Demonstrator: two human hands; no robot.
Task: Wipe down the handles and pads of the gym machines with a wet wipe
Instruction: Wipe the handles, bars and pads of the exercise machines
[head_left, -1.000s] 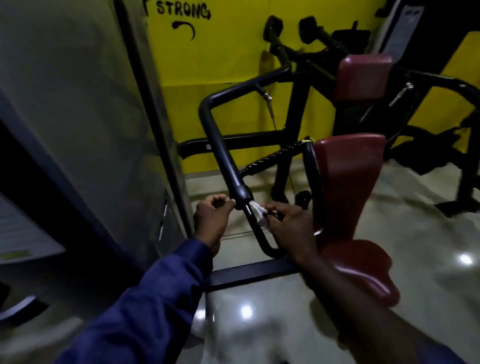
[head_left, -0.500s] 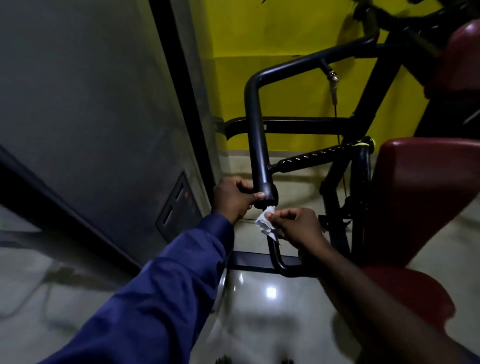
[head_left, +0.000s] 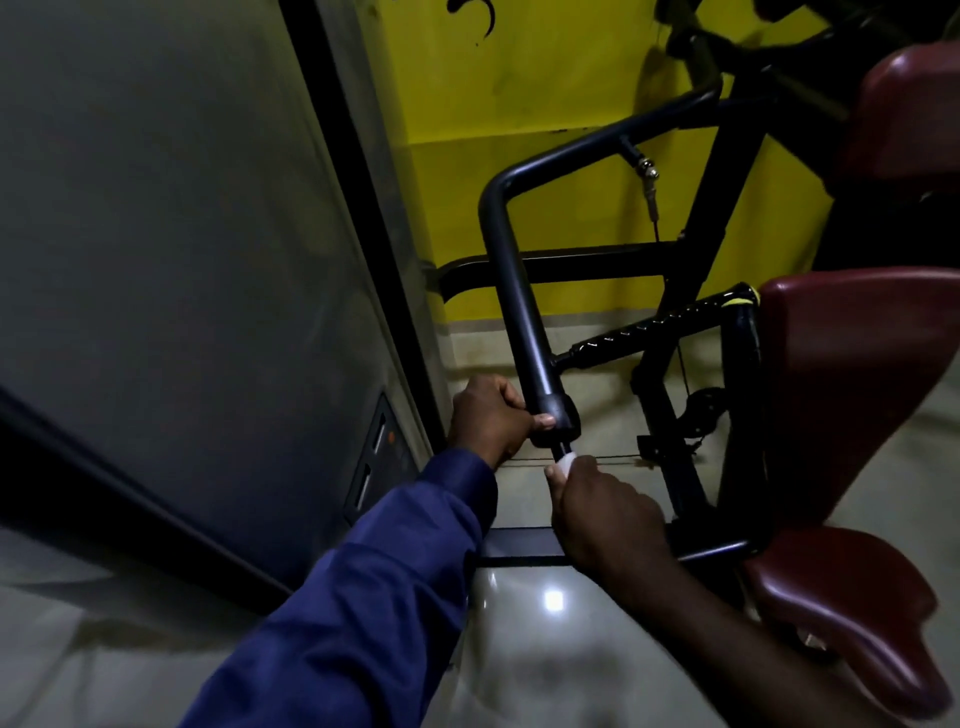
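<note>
A small white wet wipe (head_left: 563, 461) is wrapped on the thin black metal handle (head_left: 717, 551), in the middle of the view.
The right hand (head_left: 605, 512) curls tight around the wipe and handle. At 10 o'clock from it, the left hand (head_left: 491, 418) grips the fat black bar end (head_left: 553, 415). A dark red soft pad (head_left: 852, 395) stands at 3 o'clock.

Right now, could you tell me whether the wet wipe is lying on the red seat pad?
No, the right hand holds the wet wipe against the black handle bar, just below the left hand.

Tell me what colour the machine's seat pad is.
Dark red, almost maroon: the seat pad shows clearly in the head view, at lower right.
</note>
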